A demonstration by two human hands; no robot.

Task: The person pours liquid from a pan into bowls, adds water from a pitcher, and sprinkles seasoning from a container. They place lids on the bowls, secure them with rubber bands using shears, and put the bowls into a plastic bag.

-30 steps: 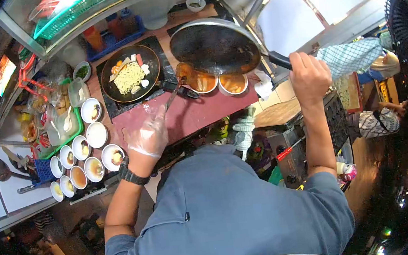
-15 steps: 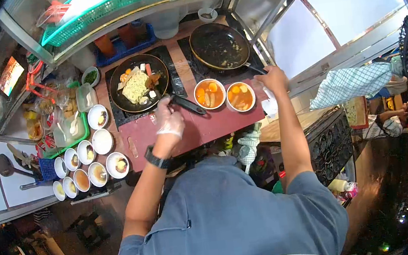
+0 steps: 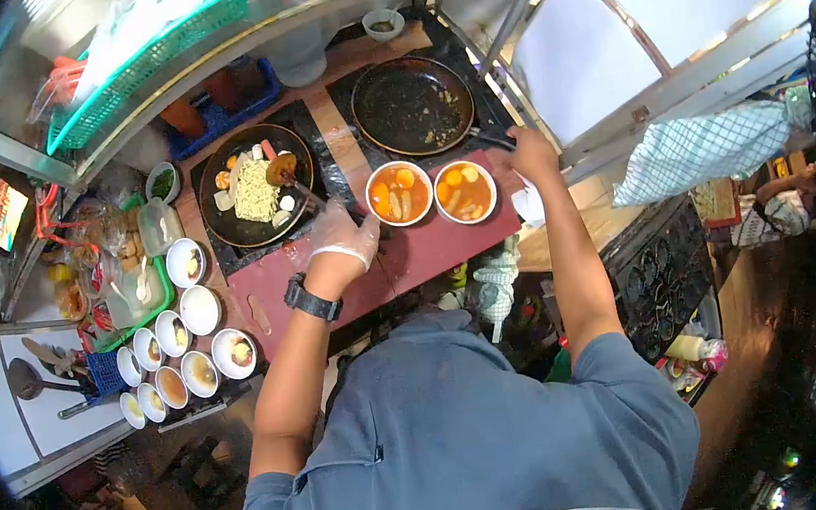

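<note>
My left hand (image 3: 342, 238), in a clear plastic glove, is closed on the handle of a spoon with a brown head (image 3: 282, 170). The spoon reaches into the left frying pan (image 3: 220, 226), where noodles (image 3: 258, 198), white pieces and orange pieces lie. The hand covers the area of this pan's own black handle. My bare right hand (image 3: 531, 152) is wrapped round the handle of the right frying pan (image 3: 406, 104), which holds only small crumbs. Two bowls of orange-red soup (image 3: 399, 194) (image 3: 464, 192) stand between my hands.
Several white bowls (image 3: 201, 309) with small portions stand at the left. A reddish board (image 3: 428, 258) lies along the counter's front. Above is a shelf with a green basket (image 3: 150, 63). A checked cloth (image 3: 703, 149) hangs at right, beside a black moulded griddle (image 3: 662, 271).
The whole view has shifted slightly left. My left hand now covers the left pan's handle area, and the spoon's head shows more clearly over the noodles. My right hand keeps its grip.
</note>
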